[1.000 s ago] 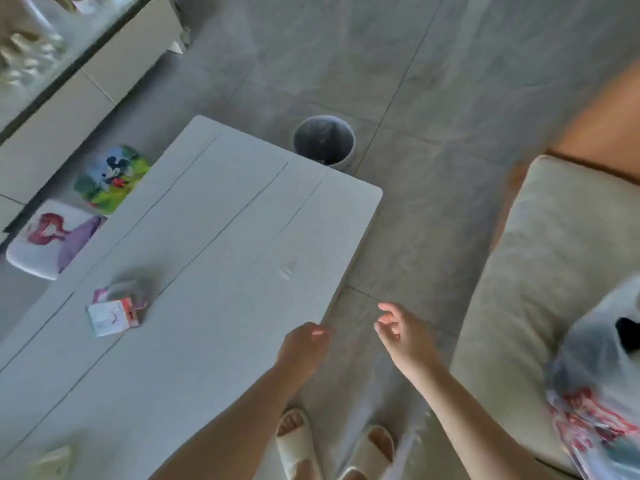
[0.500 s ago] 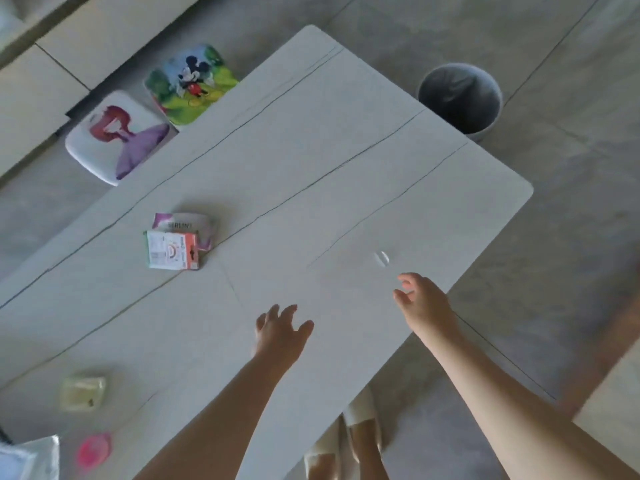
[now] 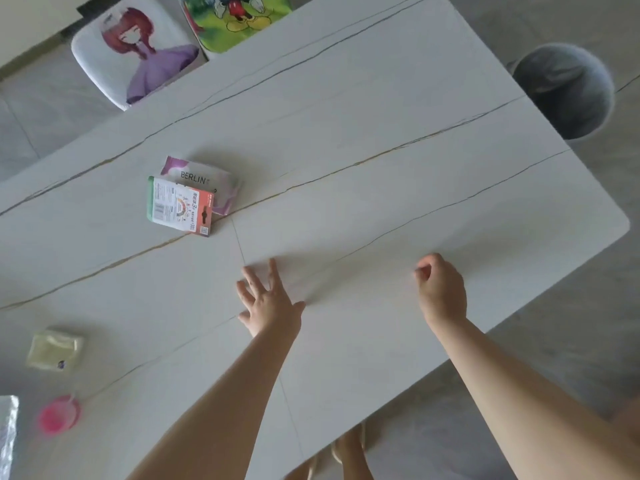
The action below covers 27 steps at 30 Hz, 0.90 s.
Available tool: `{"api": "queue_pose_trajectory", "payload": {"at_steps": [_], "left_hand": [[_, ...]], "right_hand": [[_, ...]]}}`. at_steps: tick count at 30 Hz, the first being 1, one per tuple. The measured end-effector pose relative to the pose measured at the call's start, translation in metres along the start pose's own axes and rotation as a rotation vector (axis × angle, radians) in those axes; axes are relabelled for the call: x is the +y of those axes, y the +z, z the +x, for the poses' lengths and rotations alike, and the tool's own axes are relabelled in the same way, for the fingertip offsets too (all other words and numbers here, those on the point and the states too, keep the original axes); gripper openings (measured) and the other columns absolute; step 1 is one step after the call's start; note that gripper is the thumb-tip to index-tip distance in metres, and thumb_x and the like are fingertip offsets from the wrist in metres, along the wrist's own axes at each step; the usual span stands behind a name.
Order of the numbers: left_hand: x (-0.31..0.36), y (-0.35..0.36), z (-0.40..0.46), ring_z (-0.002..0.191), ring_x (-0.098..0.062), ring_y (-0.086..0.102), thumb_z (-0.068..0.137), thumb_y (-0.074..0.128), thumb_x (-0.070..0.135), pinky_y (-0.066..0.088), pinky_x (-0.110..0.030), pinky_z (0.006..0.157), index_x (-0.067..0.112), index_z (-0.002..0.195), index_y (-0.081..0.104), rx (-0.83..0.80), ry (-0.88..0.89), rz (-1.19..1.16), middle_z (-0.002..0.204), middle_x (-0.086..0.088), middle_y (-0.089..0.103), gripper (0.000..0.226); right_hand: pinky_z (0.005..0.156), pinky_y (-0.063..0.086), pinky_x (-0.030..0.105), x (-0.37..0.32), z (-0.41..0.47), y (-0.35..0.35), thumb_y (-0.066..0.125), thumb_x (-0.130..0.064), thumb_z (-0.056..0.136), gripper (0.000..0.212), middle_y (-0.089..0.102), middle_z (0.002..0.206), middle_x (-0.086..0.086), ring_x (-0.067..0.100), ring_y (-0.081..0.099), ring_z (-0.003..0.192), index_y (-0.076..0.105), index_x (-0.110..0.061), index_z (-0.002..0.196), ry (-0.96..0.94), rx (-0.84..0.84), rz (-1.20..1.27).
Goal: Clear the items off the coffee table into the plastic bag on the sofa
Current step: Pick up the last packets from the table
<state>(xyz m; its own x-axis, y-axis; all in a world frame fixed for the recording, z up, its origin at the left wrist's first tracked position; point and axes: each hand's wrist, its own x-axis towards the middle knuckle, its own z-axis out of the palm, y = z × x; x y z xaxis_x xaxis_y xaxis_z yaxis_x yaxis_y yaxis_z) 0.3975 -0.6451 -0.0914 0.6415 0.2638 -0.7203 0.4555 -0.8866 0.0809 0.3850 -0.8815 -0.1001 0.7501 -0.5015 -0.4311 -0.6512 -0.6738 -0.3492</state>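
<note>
Hovering hands: left spread | right curled | coffee table

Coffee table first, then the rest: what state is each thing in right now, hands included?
Coffee table: still holds several items.
Red and green packet: flat, overlapping the BERLIN pack.
BERLIN pack: lying partly under the packet.
Pale yellow sachet: lying flat, untouched.
Pink round lid: on the table, blurred.
Bin: upright on the floor, lined.
Left hand: open, fingers spread, empty.
Right hand: fingers curled; contents unclear.
</note>
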Motion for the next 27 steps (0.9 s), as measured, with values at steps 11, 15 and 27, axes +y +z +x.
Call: {"api": "queue_pose_trajectory", "payload": {"at_steps": [11, 15, 27], "left_hand": [[-0.031, -0.044, -0.013, 0.143, -0.028, 0.013, 0.093, 0.051, 0.028, 0.037, -0.042, 0.105, 0.024, 0.15, 0.012, -0.026, -0.057, -0.209, 0.157, -0.007, 0.008, 0.069], [-0.064, -0.064, -0.013, 0.143, -0.028, 0.015, 0.094, 0.049, 0.028, 0.035, -0.039, 0.107, 0.023, 0.15, 0.013, -0.01, -0.131, -0.285, 0.157, -0.008, 0.011, 0.067], [-0.13, -0.091, 0.053, 0.146, -0.028, -0.015, 0.089, 0.06, 0.039, 0.021, -0.055, 0.114, 0.033, 0.149, -0.01, 0.027, -0.343, -0.377, 0.157, -0.003, -0.025, 0.092]], "right_hand": [[0.072, 0.038, 0.027, -0.1, -0.009, -0.008, 0.061, -0.01, 0.086, 0.01, 0.058, 0.082, -0.001, 0.017, 0.054, 0.083, 0.067, -0.003, 0.091, -0.215, -0.295, 0.233], [0.072, 0.049, 0.034, -0.167, -0.015, 0.008, 0.061, -0.01, 0.085, 0.01, 0.063, 0.078, 0.003, 0.02, 0.059, 0.074, 0.058, -0.016, 0.078, -0.262, -0.397, 0.262], [0.079, 0.044, 0.028, -0.317, -0.021, 0.106, 0.063, -0.021, 0.087, 0.04, 0.065, 0.108, 0.007, 0.023, 0.059, 0.099, 0.052, -0.013, 0.124, -0.569, -0.406, 0.034]]}}
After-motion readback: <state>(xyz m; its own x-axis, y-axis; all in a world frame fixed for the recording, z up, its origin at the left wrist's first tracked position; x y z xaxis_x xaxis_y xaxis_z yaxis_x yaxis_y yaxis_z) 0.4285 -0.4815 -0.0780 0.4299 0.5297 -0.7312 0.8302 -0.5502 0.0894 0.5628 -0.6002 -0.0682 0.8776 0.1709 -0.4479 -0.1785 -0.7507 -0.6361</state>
